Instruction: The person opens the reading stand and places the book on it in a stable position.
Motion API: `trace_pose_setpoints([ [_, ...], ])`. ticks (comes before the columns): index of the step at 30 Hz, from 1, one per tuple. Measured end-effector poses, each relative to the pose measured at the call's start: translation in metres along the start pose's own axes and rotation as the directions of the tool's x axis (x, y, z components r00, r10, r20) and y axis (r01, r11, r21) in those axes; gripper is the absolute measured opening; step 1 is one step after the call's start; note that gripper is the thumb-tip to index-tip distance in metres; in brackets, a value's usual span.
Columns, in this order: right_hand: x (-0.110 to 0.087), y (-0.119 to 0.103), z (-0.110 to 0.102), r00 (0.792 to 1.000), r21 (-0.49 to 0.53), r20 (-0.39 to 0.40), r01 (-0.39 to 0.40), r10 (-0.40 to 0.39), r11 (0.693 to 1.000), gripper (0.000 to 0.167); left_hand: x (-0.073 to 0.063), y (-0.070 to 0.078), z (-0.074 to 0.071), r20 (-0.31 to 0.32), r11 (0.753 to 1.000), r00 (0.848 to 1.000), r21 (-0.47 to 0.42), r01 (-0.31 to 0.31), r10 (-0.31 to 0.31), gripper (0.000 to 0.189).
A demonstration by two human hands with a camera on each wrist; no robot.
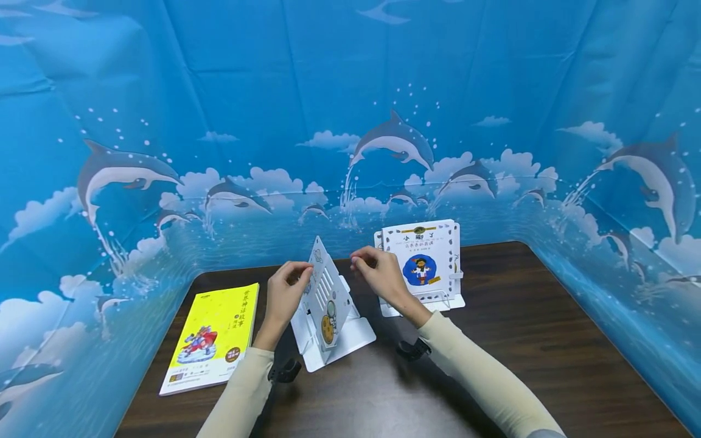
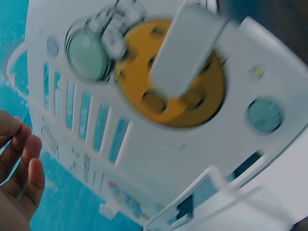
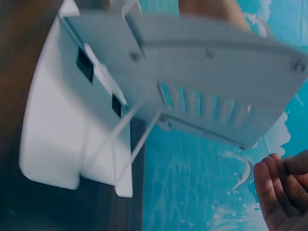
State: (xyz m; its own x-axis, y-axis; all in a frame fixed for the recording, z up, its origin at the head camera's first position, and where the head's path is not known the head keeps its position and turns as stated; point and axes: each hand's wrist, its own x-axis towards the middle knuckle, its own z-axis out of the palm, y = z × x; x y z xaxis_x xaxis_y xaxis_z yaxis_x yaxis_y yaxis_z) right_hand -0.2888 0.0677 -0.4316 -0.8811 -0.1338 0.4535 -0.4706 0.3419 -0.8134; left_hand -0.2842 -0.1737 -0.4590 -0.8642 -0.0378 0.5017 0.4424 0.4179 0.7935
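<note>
A white book stand [image 1: 342, 298] with slots and a printed astronaut and orange moon is propped up at mid-table, turned sideways. My left hand [image 1: 285, 295] hovers by its printed face, fingers loosely bent. In the left wrist view the left hand [image 2: 19, 168] is beside the slotted panel [image 2: 144, 139], with nothing visible in it. Behind the panel's other side, my right hand [image 1: 383, 277] is raised with bent fingers. The right wrist view shows the right hand [image 3: 284, 190] apart from the panel's grey back [image 3: 192, 62], also holding nothing visible. Wire supports [image 3: 137, 139] join panel and base.
To the left a yellow book [image 1: 219, 328] lies flat on the dark wooden table [image 1: 547, 340]. A white picture book [image 1: 418, 258] stands on another white stand at the back right. Blue dolphin-printed cloth [image 1: 350, 73] surrounds the table's back and sides.
</note>
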Motion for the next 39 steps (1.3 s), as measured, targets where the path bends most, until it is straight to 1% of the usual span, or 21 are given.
trace_pose_setpoints([
  [5,-0.029,-0.009,-0.002,0.997,0.096,0.011,-0.083,0.082,0.992,0.014,0.017,-0.008,-0.006,0.025,0.998,0.998,0.000,0.059,-0.059,0.021],
  [10,-0.055,-0.014,0.002,0.988,0.160,0.030,-0.157,0.154,0.974,0.016,0.030,-0.019,-0.006,0.061,0.992,0.990,0.009,0.129,-0.130,0.025],
  [13,-0.068,-0.015,0.006,0.982,0.174,0.053,-0.188,0.182,0.967,0.018,0.036,-0.027,-0.004,0.097,0.984,0.979,0.027,0.177,-0.178,0.029],
  [16,-0.077,-0.016,0.009,0.980,0.198,0.065,-0.197,0.187,0.960,0.021,0.041,-0.032,-0.002,0.146,0.977,0.967,0.044,0.207,-0.211,0.035],
  [19,-0.082,-0.017,0.012,0.981,0.221,0.078,-0.189,0.176,0.957,0.024,0.046,-0.035,0.000,0.201,0.973,0.952,0.034,0.230,-0.232,0.039],
  [22,-0.086,-0.018,0.016,0.983,0.221,0.092,-0.176,0.159,0.959,0.023,0.048,-0.036,0.001,0.258,0.967,0.934,0.013,0.254,-0.249,0.042],
  [25,-0.088,-0.018,0.020,0.985,0.213,0.086,-0.165,0.149,0.963,0.021,0.047,-0.037,0.002,0.288,0.963,0.923,-0.005,0.269,-0.257,0.042],
  [27,-0.089,-0.018,0.022,0.987,0.219,0.073,-0.153,0.140,0.964,0.019,0.044,-0.038,0.001,0.290,0.961,0.920,-0.015,0.278,-0.262,0.041],
  [31,-0.088,-0.017,0.023,0.989,0.230,0.061,-0.148,0.138,0.962,0.017,0.041,-0.041,-0.001,0.280,0.960,0.923,-0.019,0.280,-0.264,0.042],
  [36,-0.082,-0.015,0.021,0.988,0.218,0.057,-0.151,0.141,0.964,0.015,0.041,-0.045,-0.005,0.245,0.956,0.929,-0.021,0.292,-0.279,0.044],
  [39,-0.076,-0.012,0.018,0.988,0.214,0.062,-0.153,0.142,0.965,0.013,0.041,-0.047,-0.008,0.220,0.949,0.927,-0.012,0.314,-0.304,0.045],
])
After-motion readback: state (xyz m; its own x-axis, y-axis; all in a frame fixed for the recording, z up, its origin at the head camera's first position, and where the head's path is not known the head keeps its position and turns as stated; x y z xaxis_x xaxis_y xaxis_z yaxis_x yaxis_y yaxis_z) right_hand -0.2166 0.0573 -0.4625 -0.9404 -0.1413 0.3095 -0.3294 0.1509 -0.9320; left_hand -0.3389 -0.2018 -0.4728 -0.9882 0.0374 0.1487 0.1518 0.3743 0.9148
